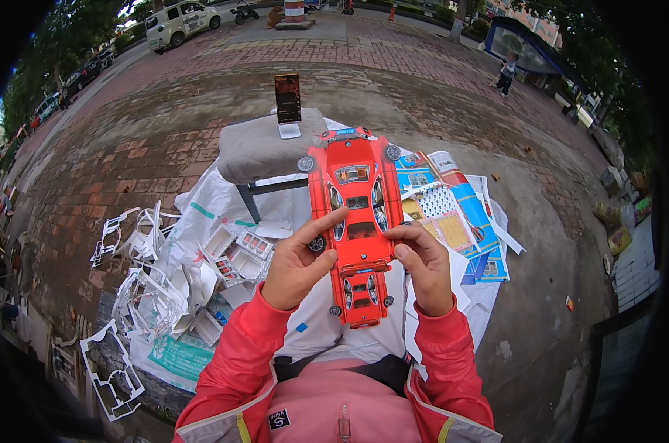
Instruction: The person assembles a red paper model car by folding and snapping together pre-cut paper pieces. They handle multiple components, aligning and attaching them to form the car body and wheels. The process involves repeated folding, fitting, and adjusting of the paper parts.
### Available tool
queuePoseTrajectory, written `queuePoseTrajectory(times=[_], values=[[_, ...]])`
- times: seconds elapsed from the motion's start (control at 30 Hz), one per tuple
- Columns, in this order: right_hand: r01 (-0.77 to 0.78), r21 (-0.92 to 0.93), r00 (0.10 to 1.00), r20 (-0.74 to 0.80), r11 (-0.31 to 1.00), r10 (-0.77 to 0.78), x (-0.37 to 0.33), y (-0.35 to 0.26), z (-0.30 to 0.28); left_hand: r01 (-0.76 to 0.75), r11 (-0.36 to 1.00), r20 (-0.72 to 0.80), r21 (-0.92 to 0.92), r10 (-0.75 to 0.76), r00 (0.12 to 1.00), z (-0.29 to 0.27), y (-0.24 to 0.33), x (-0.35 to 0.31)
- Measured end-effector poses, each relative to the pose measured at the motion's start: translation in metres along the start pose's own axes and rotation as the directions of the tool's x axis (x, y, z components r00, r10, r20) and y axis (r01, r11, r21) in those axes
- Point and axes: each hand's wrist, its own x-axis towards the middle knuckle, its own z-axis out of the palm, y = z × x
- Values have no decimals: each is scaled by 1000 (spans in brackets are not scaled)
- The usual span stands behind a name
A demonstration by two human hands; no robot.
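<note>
A red model car (360,203), seen from above, is held over my lap between both hands. Dark wheels jut out at its sides. My left hand (296,267) grips its near left side, with the index finger lying across the body and the thumb by the rear edge. On the opposite side, my right hand (427,264) pinches the near right edge between thumb and fingers. Just below the larger car, a smaller red model car (362,299) rests over my lap, its far end close to or under the larger one. A small blue scrap (301,327) lies on my left leg.
Ahead stands a grey cushioned stool (249,151) carrying a phone (288,100) on a stand. White cut-out frames (153,295) and box-shaped pieces (238,255) lie left on a white plastic sheet (176,354). Printed sheets (453,221) are spread right. A person (506,74) is far off.
</note>
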Motion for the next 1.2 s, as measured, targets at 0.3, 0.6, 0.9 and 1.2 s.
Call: queuePoseTrajectory(times=[0.3, 0.6, 0.9, 1.2], values=[[90, -38, 993, 86, 995, -87, 2, 0, -4, 72, 994, 103, -83, -64, 993, -5, 2, 0], [194, -10, 981, 27, 981, -193, -4, 7, -4, -17, 993, 44, 116, 12, 999, -1, 0, -7], [110, 68, 994, 17, 992, -112, -7, 4, -2, -132, 968, -57, 214, 147, 987, 3, -4, -9], [180, 40, 980, -90, 983, -176, -3, 8, 7, -100, 989, -184, 112, 119, 976, 17, -10, -6]])
